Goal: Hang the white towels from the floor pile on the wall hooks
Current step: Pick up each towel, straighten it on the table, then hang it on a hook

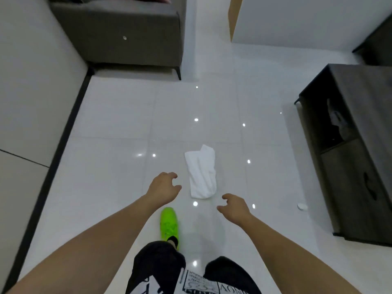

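Towel (202, 172) on floor (118, 115), hands apart

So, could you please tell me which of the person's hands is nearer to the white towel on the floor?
Left, narrowly. The left hand hovers just beside the white towel's lower left edge, fingers loosely curled. The right hand sits below its bottom right corner, slightly farther off. Neither touches it.

floor (118, 115): glossy white tile, mirror-smooth, spotted with light reflections
white towel (202, 172): soft matt cloth, creased
sofa (118, 32): matt grey-brown fabric upholstery
cabinet (358, 158): dark wood grain, matt
shoe (169, 224): bright green, slight sheen
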